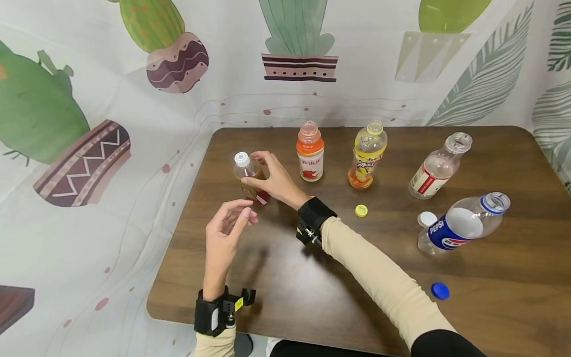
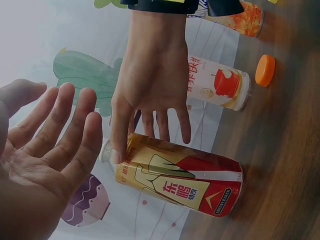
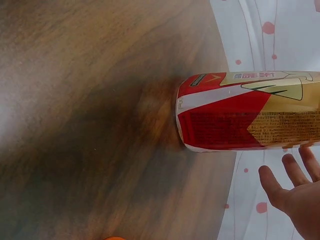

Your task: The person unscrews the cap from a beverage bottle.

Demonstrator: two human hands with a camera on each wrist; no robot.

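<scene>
At the table's left end stands a capped drink bottle (image 1: 256,187) with a white cap; its gold and red label (image 2: 175,180) faces the left hand. The right hand (image 1: 278,181) reaches around its upper part, thumb on the near side, fingers on the far side. In the right wrist view the spread fingers (image 3: 295,172) lie beside the bottle, some tips apart from it; firm contact is not shown. The left hand (image 1: 227,225) hovers nearer the person, fingers loosely bent, holding nothing. Its palm (image 2: 40,160) shows in the left wrist view.
Uncapped bottles stand to the right: an orange-topped one (image 1: 310,156), a yellow-labelled one (image 1: 366,161), a red-and-white-labelled one (image 1: 432,173) and a Pepsi bottle (image 1: 459,225). Loose caps lie about: yellow (image 1: 361,210), white (image 1: 427,218), blue (image 1: 440,291), orange (image 2: 265,70).
</scene>
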